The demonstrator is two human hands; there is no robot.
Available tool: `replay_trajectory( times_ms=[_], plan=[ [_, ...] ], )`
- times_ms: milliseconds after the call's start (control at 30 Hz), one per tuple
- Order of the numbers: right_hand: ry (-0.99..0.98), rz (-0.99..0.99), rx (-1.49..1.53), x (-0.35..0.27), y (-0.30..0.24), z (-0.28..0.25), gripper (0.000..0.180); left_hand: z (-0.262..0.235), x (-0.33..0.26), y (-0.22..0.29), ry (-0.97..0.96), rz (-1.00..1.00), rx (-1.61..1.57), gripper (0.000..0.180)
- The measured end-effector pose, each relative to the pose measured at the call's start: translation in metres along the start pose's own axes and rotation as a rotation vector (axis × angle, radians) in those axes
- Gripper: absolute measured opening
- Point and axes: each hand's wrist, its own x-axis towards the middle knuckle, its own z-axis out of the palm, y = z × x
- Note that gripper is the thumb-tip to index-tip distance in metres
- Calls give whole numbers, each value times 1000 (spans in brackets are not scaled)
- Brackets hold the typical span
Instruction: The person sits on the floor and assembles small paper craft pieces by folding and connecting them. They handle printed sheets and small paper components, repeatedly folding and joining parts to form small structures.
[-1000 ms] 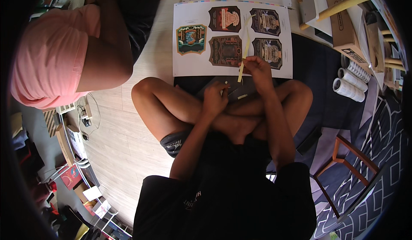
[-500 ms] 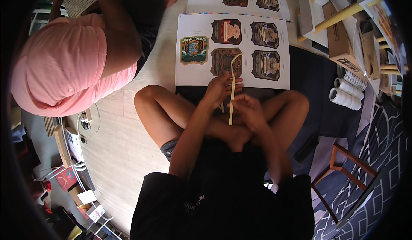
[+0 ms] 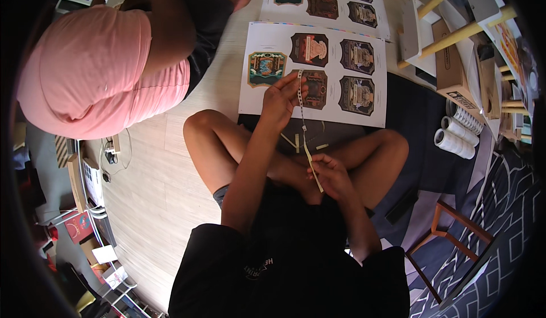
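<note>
Pinched at its top end in my left hand (image 3: 278, 103) is a narrow strip with a black-and-white pattern (image 3: 301, 99), hanging down over my lap. Below, it meets a thin pale yellow strip (image 3: 310, 157), which looks like backing paper. That yellow strip is between the fingers of my right hand (image 3: 332, 177), its free end sticking out toward me. Whether the two strips are still joined near their meeting point is too fine to tell. A few short yellow scraps (image 3: 322, 147) lie on the dark surface between my crossed legs.
Beyond my legs lies a large white printed sheet (image 3: 369, 119) bearing several ornate labels, with a second sheet (image 3: 335, 25) behind it. A person in pink (image 3: 96, 73) sits at the left. At the right are white rolls (image 3: 455, 143), a cardboard box (image 3: 450, 70) and a wooden frame (image 3: 463, 224).
My hands have moved apart, the left up and away, the right down toward me. The patterned strip now shows stretched between them, where a yellow strip showed before. The view has shifted slightly.
</note>
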Motion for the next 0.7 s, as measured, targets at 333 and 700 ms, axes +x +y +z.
replay_trajectory(
  times_ms=[333, 700],
  plan=[
    [102, -94, -581, 18, -22, 24, 24, 54, -36, 80, -30, 464, 324, 33],
    [184, -126, -687, 12, -20, 20, 24, 66, -68, 110, -82, 606, 358, 28]
  ],
)
